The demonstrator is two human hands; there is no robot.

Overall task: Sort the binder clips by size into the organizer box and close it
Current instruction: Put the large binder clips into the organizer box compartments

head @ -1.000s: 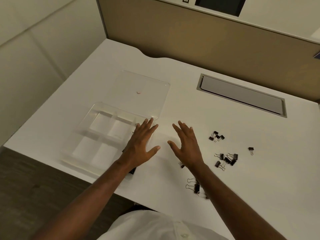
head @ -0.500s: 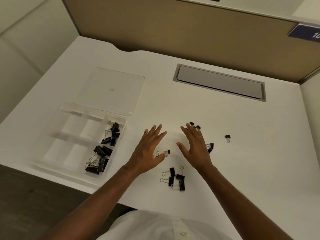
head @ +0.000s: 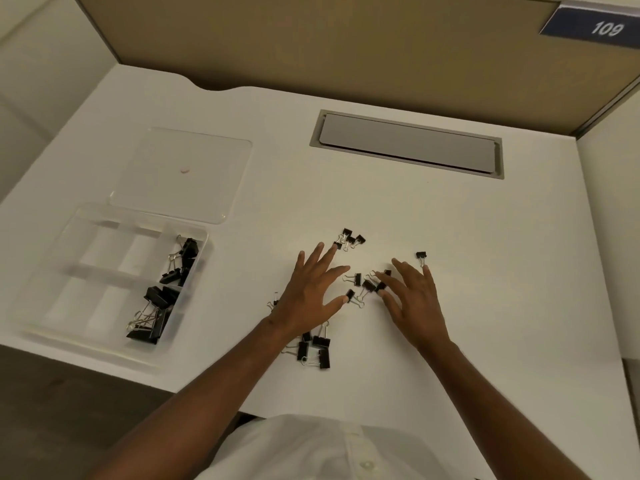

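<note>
A clear organizer box [head: 45,289] sits open at the desk's left front, with large black binder clips [head: 156,313] in its right compartments and its lid [head: 180,174] lying flat behind it. Small black clips [head: 363,284] lie scattered between my hands. My left hand [head: 311,296] is spread flat, fingers straight, its thumb tip touching one small clip. My right hand [head: 412,299] is spread too, fingertips at the cluster. More small clips [head: 349,237] lie beyond my left fingers, one clip [head: 421,256] sits apart at the right, and medium clips [head: 315,349] lie beside my left wrist.
A grey cable hatch [head: 408,143] is set into the white desk [head: 485,306] at the back. A tan partition [head: 311,46] rises behind, with a blue sign reading 109 [head: 595,27]. The desk's front edge runs just below the box.
The view has shifted right. Both hands moved right over the loose small clips, and the cluster now lies between them.
</note>
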